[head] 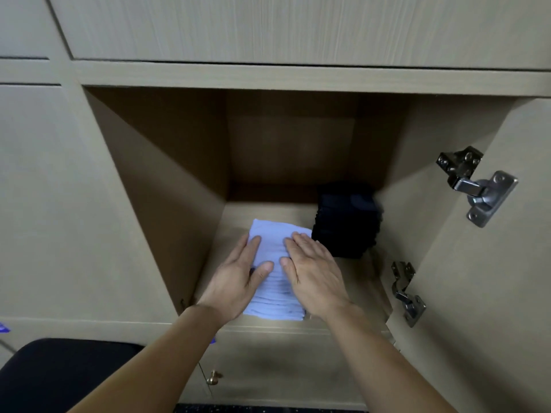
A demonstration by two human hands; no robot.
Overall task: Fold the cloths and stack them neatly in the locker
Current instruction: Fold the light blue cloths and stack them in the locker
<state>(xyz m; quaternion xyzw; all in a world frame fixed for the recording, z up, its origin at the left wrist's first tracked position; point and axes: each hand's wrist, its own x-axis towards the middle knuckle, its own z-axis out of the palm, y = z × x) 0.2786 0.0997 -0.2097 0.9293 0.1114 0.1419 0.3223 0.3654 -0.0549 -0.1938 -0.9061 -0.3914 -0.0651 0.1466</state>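
Left hand [238, 274], right hand [313, 269] press cloth stack [269, 232].

Head view — down into locker [167, 180] — close

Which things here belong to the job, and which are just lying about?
Job: light cloth stack, dark cloth stack, locker, left hand and right hand flat on the light stack.
Lying about: upper hinge, lower hinge, brass knob, black seat.

No readable text, label, brand, number or sign anywhere.
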